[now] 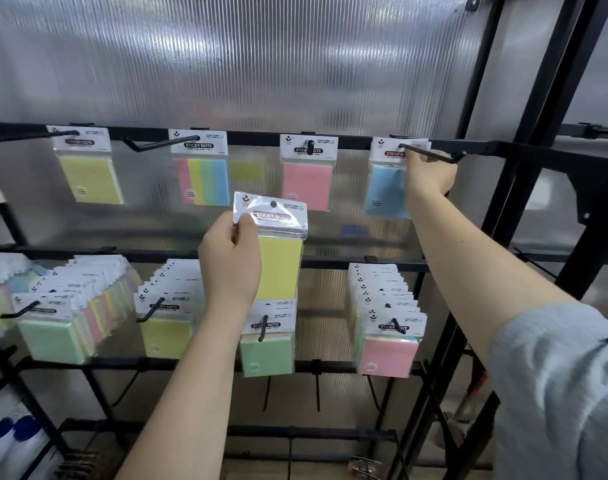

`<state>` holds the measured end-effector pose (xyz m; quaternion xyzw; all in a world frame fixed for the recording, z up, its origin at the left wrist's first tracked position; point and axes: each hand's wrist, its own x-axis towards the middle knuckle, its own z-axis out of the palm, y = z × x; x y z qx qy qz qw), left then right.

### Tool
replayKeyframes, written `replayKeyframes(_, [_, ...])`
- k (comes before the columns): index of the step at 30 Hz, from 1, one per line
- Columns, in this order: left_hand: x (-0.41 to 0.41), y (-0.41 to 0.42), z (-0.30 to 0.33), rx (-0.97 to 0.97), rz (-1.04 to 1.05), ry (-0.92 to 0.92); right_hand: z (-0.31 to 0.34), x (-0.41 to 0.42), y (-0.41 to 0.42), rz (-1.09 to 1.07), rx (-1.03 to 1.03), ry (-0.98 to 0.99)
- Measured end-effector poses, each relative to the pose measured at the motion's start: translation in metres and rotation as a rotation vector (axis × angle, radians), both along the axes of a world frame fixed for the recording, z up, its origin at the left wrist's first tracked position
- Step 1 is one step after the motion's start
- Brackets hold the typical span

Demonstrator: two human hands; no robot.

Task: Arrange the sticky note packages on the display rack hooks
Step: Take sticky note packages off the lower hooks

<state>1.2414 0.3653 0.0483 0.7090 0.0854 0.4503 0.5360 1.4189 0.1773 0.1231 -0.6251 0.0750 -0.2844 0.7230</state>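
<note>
Sticky note package, yellow, is held up in front of the display rack, between the upper and lower hook rows, not on any hook. It is pinched at its white header card by the left hand, thumb on the front face. A blue package is hung on the far-right upper hook; the right hand is closed on its right edge, just under the hook. Hands are well apart. On the upper row, one package is seen per hook: yellow, multicolour striped, pink, then the blue. Lower row hooks are loaded with thick stacks. A ribbed translucent panel is mounted behind the rack.
</note>
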Motion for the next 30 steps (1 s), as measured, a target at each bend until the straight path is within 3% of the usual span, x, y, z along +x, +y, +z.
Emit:
replayKeyframes(15, [-0.018, 0.033, -0.005, -0.014, 0.018, -0.028, -0.05, -0.041, 0.054, -0.078, -0.054, -0.043])
replayKeyframes(26, [-0.06, 0.151, -0.003, 0.089, -0.089, 0.017, -0.111, -0.151, 0.179, 0.01, 0.044, -0.016])
replayKeyframes(30, [-0.083, 0.206, 0.002, 0.089, -0.11, 0.003, -0.126, -0.189, 0.23, -0.002, -0.025, -0.017])
